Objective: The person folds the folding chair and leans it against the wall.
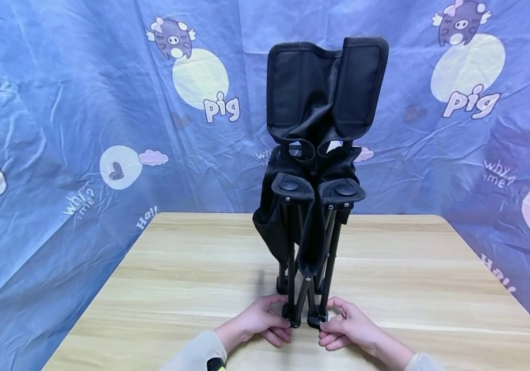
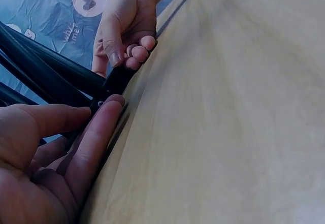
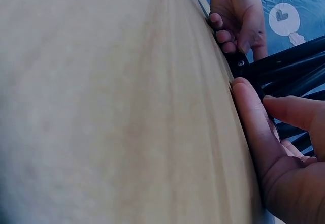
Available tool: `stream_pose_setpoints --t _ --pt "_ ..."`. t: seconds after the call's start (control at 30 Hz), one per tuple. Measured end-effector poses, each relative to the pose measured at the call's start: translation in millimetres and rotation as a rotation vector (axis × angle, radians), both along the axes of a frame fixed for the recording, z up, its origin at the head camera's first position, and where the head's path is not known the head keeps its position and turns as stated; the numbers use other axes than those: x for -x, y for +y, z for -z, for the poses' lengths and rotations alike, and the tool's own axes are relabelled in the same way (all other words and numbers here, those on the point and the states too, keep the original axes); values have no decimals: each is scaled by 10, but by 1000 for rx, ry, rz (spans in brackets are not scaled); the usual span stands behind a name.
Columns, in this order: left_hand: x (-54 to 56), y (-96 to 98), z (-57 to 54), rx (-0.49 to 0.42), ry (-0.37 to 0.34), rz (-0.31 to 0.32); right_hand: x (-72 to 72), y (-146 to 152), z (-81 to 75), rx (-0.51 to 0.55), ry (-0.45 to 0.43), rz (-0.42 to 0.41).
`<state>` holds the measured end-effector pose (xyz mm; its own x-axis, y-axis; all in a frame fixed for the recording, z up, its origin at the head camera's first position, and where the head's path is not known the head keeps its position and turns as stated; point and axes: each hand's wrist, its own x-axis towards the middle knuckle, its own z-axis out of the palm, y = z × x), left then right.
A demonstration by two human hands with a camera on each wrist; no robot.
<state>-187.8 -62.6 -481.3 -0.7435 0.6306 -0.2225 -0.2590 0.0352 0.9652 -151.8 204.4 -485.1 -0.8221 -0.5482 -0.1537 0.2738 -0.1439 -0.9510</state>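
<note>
A black folding chair (image 1: pixel 309 170) stands folded and upright on the table, its legs bunched together and its fabric creased. At the front left foot (image 1: pixel 291 317), my left hand (image 1: pixel 265 317) grips with thumb and fingers from the left side. My right hand (image 1: pixel 350 327) pinches the front right foot (image 1: pixel 317 322) from the other side. In the left wrist view the left hand (image 2: pixel 56 153) has its thumb against the black foot, close to the tabletop. The right wrist view shows the right hand's (image 3: pixel 289 148) thumb and fingers around its foot; the chair's upper part is out of that view.
The light wood table (image 1: pixel 177 278) spreads around the chair, with its far edge behind it. A blue cloth (image 1: pixel 84 93) printed with pigs and lettering hangs behind and at both sides. A dark wristband (image 1: pixel 215 364) is on the left wrist.
</note>
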Motion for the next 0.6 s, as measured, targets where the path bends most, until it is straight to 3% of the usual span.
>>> stream_pose_setpoints --t 0.6 --pt "166 50 54 31 37 -20 138 -10 -24 -89 38 59"
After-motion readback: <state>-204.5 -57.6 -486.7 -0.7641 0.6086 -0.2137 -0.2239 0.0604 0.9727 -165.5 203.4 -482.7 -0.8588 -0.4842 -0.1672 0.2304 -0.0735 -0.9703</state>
